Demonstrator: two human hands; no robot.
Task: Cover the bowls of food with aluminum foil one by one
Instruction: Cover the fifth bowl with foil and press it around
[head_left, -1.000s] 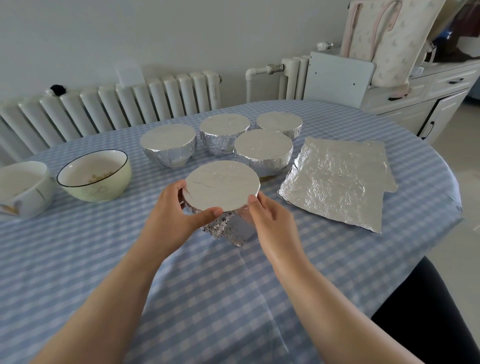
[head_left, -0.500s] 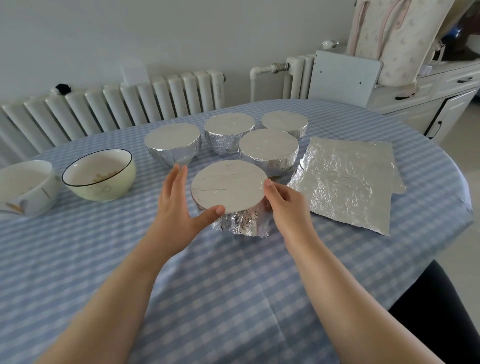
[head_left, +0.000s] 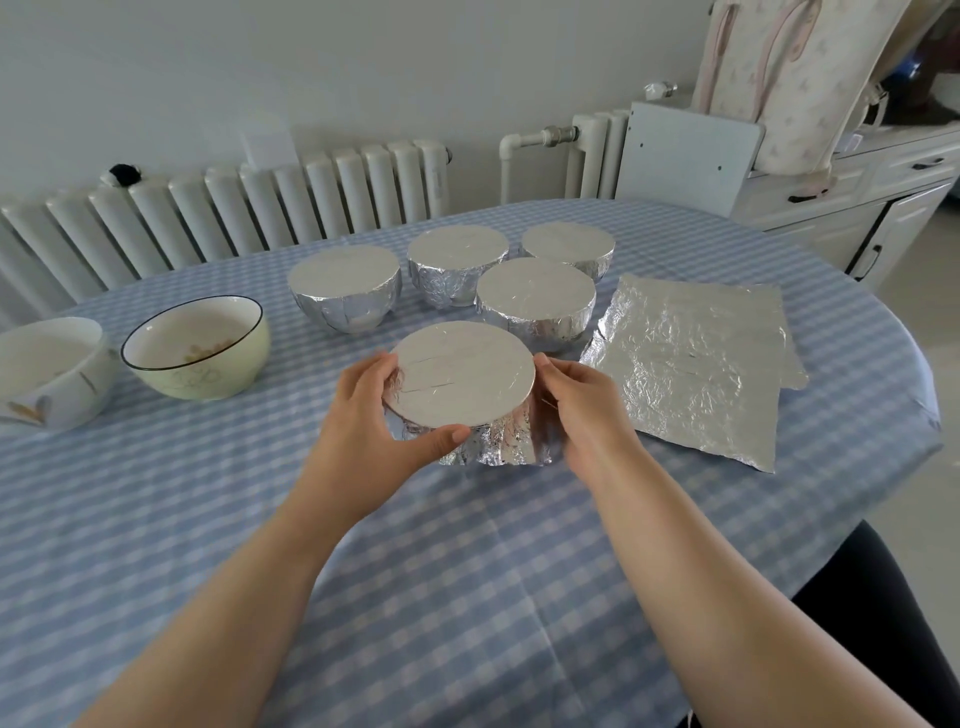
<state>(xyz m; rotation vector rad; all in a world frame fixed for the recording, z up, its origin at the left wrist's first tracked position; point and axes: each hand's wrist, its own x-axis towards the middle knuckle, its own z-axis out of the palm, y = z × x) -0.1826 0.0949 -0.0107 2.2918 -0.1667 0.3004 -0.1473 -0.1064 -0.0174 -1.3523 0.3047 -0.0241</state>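
1. Your left hand (head_left: 363, 415) is curled round the left rim of the foil-topped bowl (head_left: 461, 382), thumb at the near edge and fingers at the far left edge.
2. Your right hand (head_left: 582, 405) grips the right side of that same bowl, fingers pressing the foil skirt against its wall.
3. That bowl sits near the middle of the checked tablecloth (head_left: 467, 597). Its top is drawn flat, but the skirt flares loose at the near right, so I judge this one nearly finished, not done.
4. Just beyond it stand four foil-covered bowls (head_left: 535, 306) in a close cluster, all looking fully wrapped.
5. To the left, well apart, two bowls are uncovered: a pale green bowl (head_left: 197, 348) with a dark rim, and a white bowl (head_left: 47, 374) at the frame edge.
6. Spare foil sheets (head_left: 691, 364) lie flat to the right, seemingly more than one layer. Expect two more wraps after this.
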